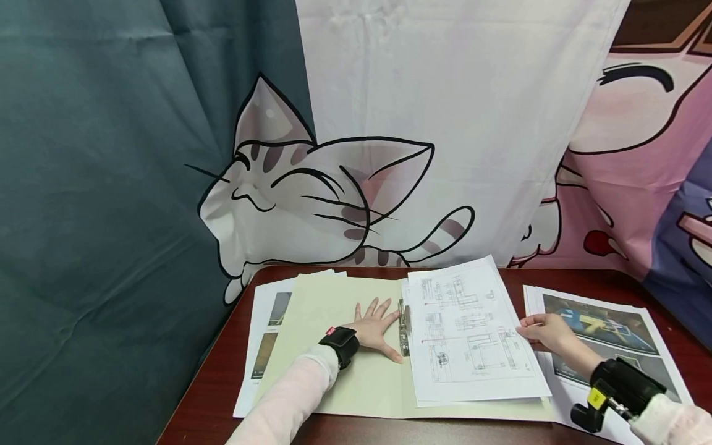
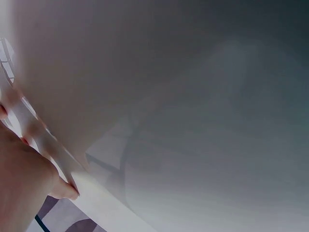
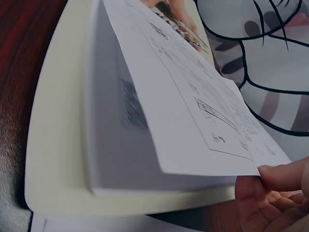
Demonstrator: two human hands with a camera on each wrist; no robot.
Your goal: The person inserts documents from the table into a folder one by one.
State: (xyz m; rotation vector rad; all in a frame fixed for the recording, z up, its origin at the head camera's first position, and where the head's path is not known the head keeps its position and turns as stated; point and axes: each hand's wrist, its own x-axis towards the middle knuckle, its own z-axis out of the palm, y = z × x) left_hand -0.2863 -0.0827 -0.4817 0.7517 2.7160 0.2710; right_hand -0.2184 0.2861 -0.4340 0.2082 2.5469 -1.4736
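A pale yellow folder [image 1: 334,395] lies spread on the table, with a metal clip [image 1: 404,327] along its fold. My left hand [image 1: 374,329] rests flat on the folder's left cover, fingers spread, thumb and fingertips near the clip. On the right side, my right hand [image 1: 547,334] pinches the right edge of a sheet with line drawings [image 1: 473,334] between thumb and fingers. That sheet is lifted and tilted in the right wrist view, above another sheet [image 3: 111,145] in the folder. The left wrist view is mostly a blurred pale surface, with part of my left hand [image 2: 24,179] at its left.
Sheets with photos [image 1: 623,334] lie on the right, partly under my right forearm. More printed sheets [image 1: 253,334] stick out beneath the folder's left side. The dark red tabletop [image 1: 200,395] ends at a cloth backdrop [image 1: 473,123] with cartoon cats.
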